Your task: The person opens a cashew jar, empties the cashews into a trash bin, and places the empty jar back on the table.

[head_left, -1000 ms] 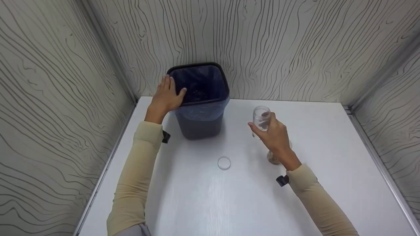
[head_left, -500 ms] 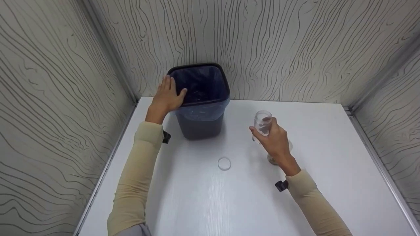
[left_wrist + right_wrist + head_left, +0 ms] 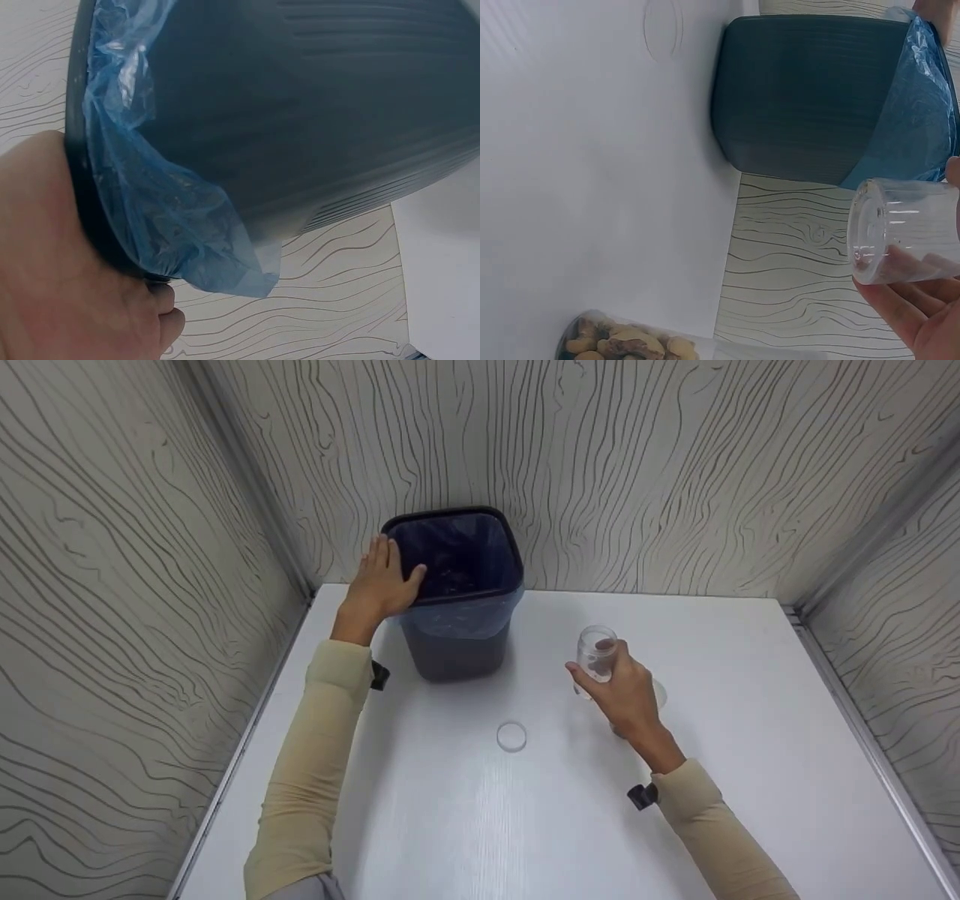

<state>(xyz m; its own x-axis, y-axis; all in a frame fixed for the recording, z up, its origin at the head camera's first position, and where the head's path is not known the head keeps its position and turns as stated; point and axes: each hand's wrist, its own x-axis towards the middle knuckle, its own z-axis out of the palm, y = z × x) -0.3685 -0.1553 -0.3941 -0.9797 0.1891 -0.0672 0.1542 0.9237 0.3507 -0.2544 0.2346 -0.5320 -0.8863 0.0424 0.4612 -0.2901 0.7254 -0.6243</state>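
Note:
My right hand [image 3: 628,690] grips a clear plastic jar [image 3: 598,651], thumb on one side and fingers on the other. The jar is upright with its uncovered mouth facing up; the right wrist view shows its base [image 3: 870,232] held off the table. My left hand [image 3: 379,587] holds the rim of a dark grey trash bin [image 3: 459,652], thumb over the inside and fingers along the left rim. A second clear container holding nuts [image 3: 634,346] stands by my right wrist, mostly hidden in the head view. A clear round lid-like ring [image 3: 511,736] lies flat on the table.
A blue plastic liner [image 3: 172,217] is folded over the bin's edge. The bin stands at the back of the white table [image 3: 450,825], close to the wood-patterned rear wall [image 3: 600,472]. Side walls with metal edging border the table left and right.
My right hand has shifted slightly towards me with the jar, covering more of the nut container. My left hand stays in place on the bin rim.

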